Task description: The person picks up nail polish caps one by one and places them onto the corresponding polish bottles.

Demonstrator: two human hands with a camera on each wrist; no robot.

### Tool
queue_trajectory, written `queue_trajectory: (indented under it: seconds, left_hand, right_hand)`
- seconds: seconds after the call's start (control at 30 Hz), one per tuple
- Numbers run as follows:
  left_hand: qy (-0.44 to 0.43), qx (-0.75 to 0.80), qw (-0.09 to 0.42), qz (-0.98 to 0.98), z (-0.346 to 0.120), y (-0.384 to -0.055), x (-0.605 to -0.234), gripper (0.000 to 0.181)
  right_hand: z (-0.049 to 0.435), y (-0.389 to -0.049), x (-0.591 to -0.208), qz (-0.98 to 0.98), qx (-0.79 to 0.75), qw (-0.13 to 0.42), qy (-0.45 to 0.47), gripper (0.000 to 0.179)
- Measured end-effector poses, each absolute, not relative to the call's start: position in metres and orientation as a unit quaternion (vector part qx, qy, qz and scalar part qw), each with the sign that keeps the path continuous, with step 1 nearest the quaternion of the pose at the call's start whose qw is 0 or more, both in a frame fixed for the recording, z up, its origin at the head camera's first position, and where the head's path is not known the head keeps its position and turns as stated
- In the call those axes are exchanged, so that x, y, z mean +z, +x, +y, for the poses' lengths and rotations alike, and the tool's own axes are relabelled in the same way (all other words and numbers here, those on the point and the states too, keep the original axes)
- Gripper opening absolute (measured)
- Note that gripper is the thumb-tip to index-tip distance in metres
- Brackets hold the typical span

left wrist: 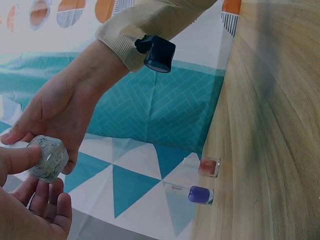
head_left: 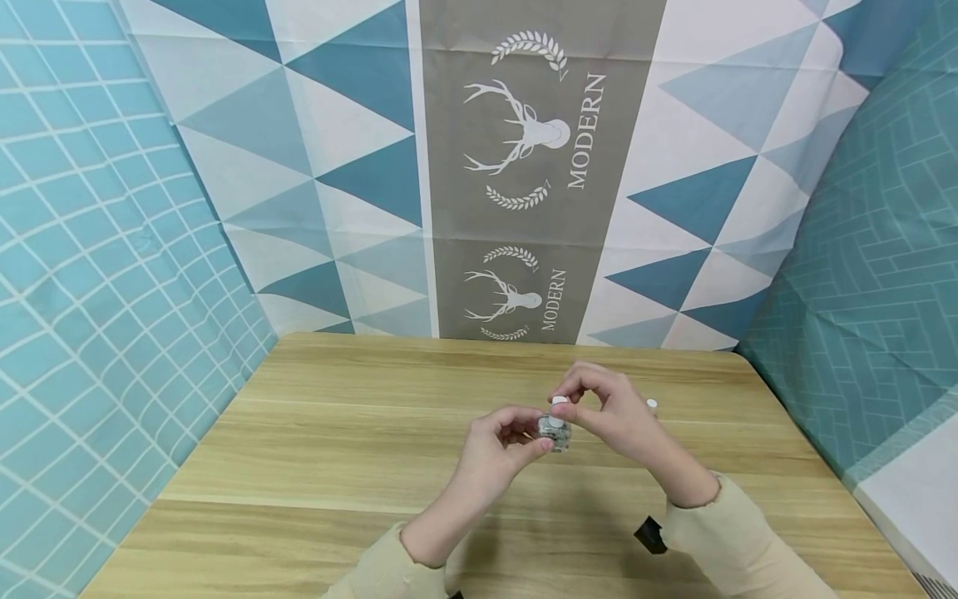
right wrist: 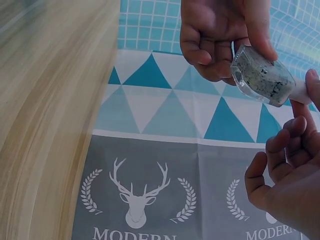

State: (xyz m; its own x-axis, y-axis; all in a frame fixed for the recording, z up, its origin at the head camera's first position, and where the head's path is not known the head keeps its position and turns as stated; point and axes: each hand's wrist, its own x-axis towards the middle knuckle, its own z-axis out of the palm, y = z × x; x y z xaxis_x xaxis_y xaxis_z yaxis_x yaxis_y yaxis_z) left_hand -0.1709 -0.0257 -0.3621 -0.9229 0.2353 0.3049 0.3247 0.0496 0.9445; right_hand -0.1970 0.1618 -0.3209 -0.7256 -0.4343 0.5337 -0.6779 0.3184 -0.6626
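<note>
A squat glass nail polish bottle [head_left: 555,433] with pale, dark-flecked polish is held up above the table. My left hand [head_left: 486,449] grips its glass body between thumb and fingers. From the other side, my right hand [head_left: 609,412] pinches the white cap [head_left: 560,400] with thumb and index finger. In the right wrist view the bottle [right wrist: 264,75] lies tilted, its cap [right wrist: 301,93] in line with the neck. The right hand's other fingers [right wrist: 277,155] curl loosely beside it. The left wrist view shows the bottle's base end [left wrist: 49,159] between both hands.
Two more nail polish bottles, one red [left wrist: 208,167] and one purple [left wrist: 201,195], stand on the wooden table [head_left: 337,449] beyond my right hand. One white cap [head_left: 652,404] shows in the head view. Patterned cloth [head_left: 359,166] hangs behind and at both sides.
</note>
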Motion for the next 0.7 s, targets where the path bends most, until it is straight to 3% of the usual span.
queue_trajectory:
  seconds: [0.47,0.7]
  left_hand:
    - [-0.191,-0.664,0.031,-0.722,-0.026,-0.172,-0.363,0.026]
    - [-0.196,-0.66,0.033,-0.725,-0.027,-0.173,-0.362,0.027]
  right_hand:
    - [0.16,-0.198,-0.326,-0.797,0.477,0.131,0.348,0.02]
    - [0.169,-0.202,-0.324,-0.779,0.467,0.085,0.411,0.025]
